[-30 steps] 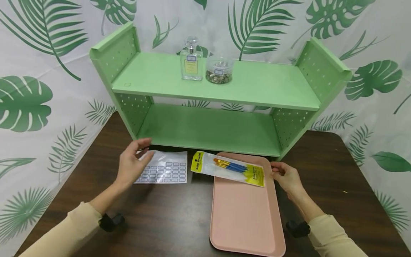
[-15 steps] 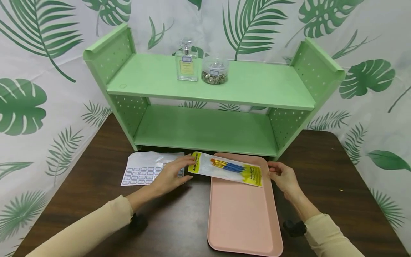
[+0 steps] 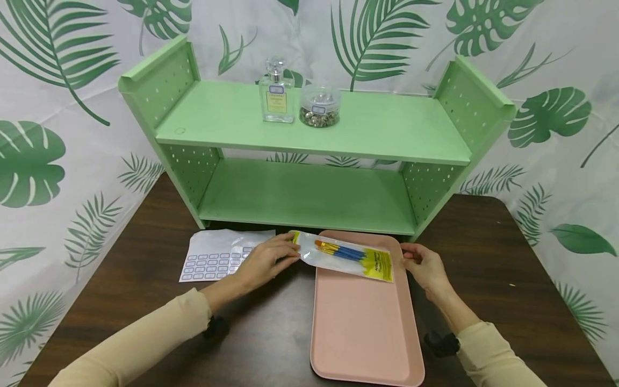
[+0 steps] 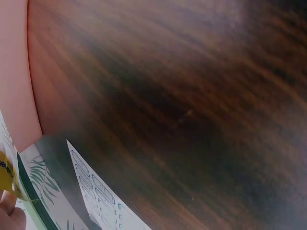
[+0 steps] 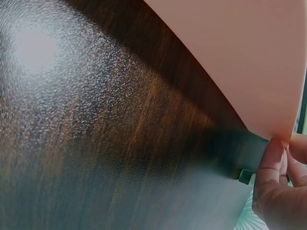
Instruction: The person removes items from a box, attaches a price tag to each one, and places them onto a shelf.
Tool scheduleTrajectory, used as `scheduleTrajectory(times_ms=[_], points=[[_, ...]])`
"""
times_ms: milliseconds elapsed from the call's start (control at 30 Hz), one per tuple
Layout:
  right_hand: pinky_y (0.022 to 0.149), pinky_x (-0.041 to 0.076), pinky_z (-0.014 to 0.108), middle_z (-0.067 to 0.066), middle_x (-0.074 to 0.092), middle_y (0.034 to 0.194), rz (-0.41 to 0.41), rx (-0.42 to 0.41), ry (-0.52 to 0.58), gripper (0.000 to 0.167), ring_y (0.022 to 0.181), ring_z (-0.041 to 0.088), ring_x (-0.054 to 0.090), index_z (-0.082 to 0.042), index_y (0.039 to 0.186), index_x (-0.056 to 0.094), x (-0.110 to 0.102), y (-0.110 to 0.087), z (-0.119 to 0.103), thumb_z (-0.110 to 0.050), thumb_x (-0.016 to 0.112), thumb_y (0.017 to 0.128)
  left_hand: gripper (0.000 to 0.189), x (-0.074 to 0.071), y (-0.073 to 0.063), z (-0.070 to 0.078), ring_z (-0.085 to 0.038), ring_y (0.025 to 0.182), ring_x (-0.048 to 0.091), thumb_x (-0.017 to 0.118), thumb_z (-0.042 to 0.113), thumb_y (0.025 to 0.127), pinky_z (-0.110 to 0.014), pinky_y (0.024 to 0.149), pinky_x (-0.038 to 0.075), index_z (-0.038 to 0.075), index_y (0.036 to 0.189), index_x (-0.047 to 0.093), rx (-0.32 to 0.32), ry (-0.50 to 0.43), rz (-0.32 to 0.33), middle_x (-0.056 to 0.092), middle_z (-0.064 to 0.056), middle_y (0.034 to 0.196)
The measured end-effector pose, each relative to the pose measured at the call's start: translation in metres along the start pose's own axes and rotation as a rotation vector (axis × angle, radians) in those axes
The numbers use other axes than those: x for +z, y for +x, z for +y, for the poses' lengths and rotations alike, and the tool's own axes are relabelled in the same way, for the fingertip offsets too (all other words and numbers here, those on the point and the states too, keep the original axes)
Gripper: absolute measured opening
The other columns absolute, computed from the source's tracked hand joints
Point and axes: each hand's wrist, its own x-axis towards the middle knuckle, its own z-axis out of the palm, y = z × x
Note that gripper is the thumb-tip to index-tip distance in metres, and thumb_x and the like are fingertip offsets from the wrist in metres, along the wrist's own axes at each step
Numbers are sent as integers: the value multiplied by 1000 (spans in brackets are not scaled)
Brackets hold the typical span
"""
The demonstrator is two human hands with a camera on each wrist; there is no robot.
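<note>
A clear packet of paintbrushes (image 3: 345, 256) with blue handles and yellow printed ends lies across the far end of a pink tray (image 3: 365, 322). My left hand (image 3: 267, 262) pinches the packet's left end, which juts past the tray's side; its yellow tip shows by the fingers in the left wrist view. At the tray's far right corner, my right hand (image 3: 426, 269) grips the rim between thumb and fingers, as the right wrist view shows close up. A sheet of labels (image 3: 213, 258) with blue-framed stickers lies under and left of my left hand, partly covered by it.
A green two-tier shelf (image 3: 309, 191) stands behind the tray. On its upper board are a labelled glass perfume bottle (image 3: 277, 94) and a labelled clear jar (image 3: 319, 107) of small metallic pieces. All stand on a dark wooden table (image 3: 261, 338) before a leaf-print curtain.
My left hand has moved right, from over the label sheet to the packet's left end, and has taken hold of it. The right hand keeps its place at the tray rim.
</note>
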Motion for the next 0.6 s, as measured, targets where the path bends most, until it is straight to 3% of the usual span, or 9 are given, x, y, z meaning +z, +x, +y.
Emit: scheduleTrajectory(times_ms=[300, 600], points=[[65, 44, 13, 22, 57, 103, 0, 1, 9, 37, 81, 6, 49, 10, 124, 53, 1, -1, 1, 4, 56, 88, 10, -14, -9, -1, -28, 106, 63, 68, 6, 84, -39, 91, 49, 6, 94, 68, 13, 10, 15, 70, -6, 98], [66, 44, 12, 22, 57, 104, -17, -12, 10, 37, 80, 2, 49, 11, 125, 51, -2, -2, 1, 3, 55, 89, 14, -44, -43, -3, -19, 90, 68, 69, 2, 80, -35, 78, 53, 9, 92, 67, 2, 90, 54, 71, -3, 94]])
